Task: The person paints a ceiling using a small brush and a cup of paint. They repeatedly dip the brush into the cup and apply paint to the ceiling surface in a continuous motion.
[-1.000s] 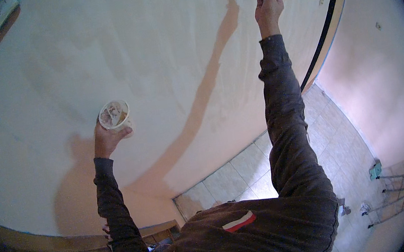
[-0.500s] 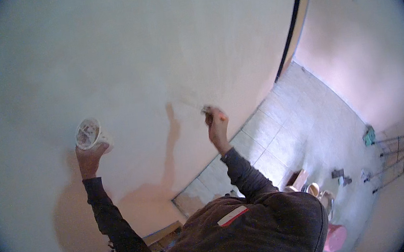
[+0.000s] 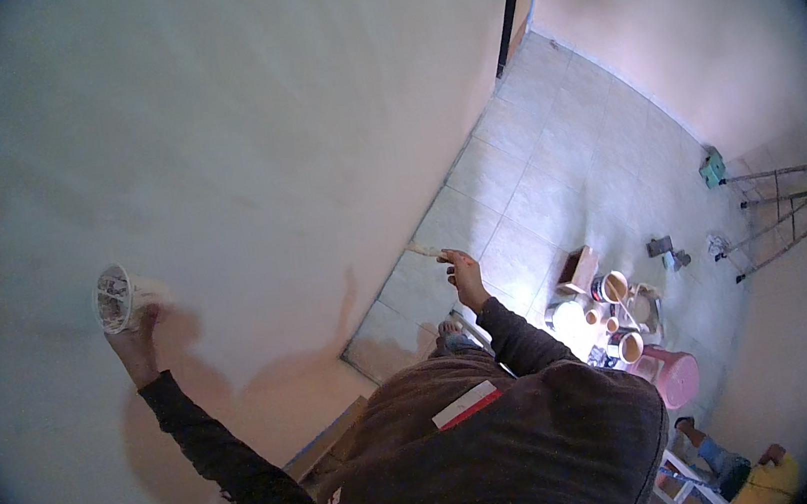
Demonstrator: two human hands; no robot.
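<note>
My left hand (image 3: 138, 345) is closed around a white plastic tub (image 3: 114, 300), its open mouth showing pale residue on the inside. The tub is held up close to the large pale wall (image 3: 242, 171). In the fingers of my right hand (image 3: 465, 280) is a slim, pale-ended paintbrush (image 3: 425, 248), pointing left toward the wall. Its tip stands over the line where wall meets floor in the picture; whether it touches the wall I cannot tell. My arm's shadow falls on the wall between both hands.
On the tiled floor (image 3: 553, 153) at right stand several paint cans (image 3: 610, 287) and a pink bucket (image 3: 678, 377). Farther right are a metal frame (image 3: 788, 198) and a green box (image 3: 712, 168). A ladder (image 3: 683, 492) and another person in yellow (image 3: 767, 485) are at lower right.
My left hand has moved left and slightly down with the tub. My right hand has come down and right, off the wall area. The view has shifted, showing more floor and the other person.
</note>
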